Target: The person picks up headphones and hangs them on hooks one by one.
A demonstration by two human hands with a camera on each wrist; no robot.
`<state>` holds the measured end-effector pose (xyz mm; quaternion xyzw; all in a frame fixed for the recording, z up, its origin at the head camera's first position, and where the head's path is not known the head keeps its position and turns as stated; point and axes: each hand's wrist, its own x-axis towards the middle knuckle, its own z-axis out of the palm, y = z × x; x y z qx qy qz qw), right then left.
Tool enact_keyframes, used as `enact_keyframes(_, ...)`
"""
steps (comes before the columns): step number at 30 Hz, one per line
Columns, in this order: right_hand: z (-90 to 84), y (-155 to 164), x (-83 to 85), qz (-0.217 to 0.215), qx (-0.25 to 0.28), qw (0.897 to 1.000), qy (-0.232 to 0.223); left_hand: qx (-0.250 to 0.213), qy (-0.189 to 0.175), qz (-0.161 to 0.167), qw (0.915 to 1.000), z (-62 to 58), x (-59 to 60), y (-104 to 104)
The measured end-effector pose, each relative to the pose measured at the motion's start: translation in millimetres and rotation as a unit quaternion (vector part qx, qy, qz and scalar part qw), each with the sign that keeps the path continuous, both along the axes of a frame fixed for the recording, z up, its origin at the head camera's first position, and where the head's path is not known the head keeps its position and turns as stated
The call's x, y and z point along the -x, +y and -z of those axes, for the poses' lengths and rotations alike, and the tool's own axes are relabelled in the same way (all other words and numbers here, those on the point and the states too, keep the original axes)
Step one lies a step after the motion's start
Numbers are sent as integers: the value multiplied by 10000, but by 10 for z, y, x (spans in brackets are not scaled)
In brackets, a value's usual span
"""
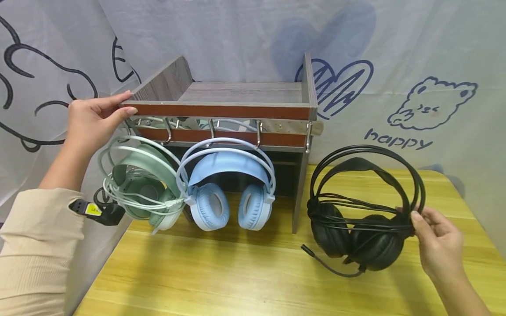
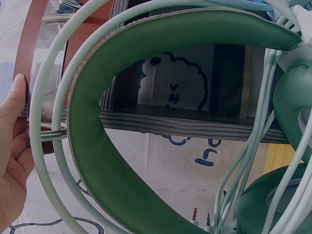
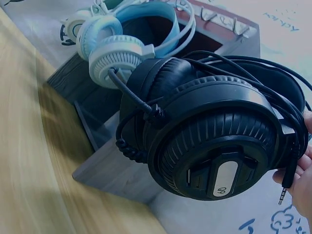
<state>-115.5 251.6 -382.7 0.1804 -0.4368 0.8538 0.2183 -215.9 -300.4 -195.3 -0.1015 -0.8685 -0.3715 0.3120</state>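
Observation:
Black headphones [image 1: 377,245] with a microphone boom and a bundled cord hang from my right hand [image 1: 440,241], which pinches them by one side of the headband in the head view. They are held over the table, to the right of a grey wooden shelf [image 1: 237,92]. My left hand [image 1: 92,123] grips the shelf's front left corner, thumb on the front and fingers over the top. Green headphones [image 1: 144,160] with a looped pale cord hang on a hook below that hand. Blue headphones [image 1: 227,169] hang beside them on the middle hooks.
A metal hook rail [image 1: 284,127] runs along the shelf's red-brown front, and its rightmost hook [image 1: 308,137] carries nothing. Below spreads a yellow wood-grain table [image 1: 237,281]. Behind stands a white cloth [image 1: 435,52] with drawings. A black device [image 1: 112,214] sits at the left wrist.

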Motion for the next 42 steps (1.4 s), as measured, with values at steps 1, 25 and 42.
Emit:
enact_keyframes(1,-14,-7,-7,-45,4,10000,59,10,5,-8,10000,0,1,-1)
enact_keyframes(25,-256,-193,-133,-693,337,9926,942,-50,-87,-61,9999,-7,-24,14)
enact_keyframes(42,-286,-440,-71,-783,10,9932,864,-37,-121,-100,9999,-16,-24,20)
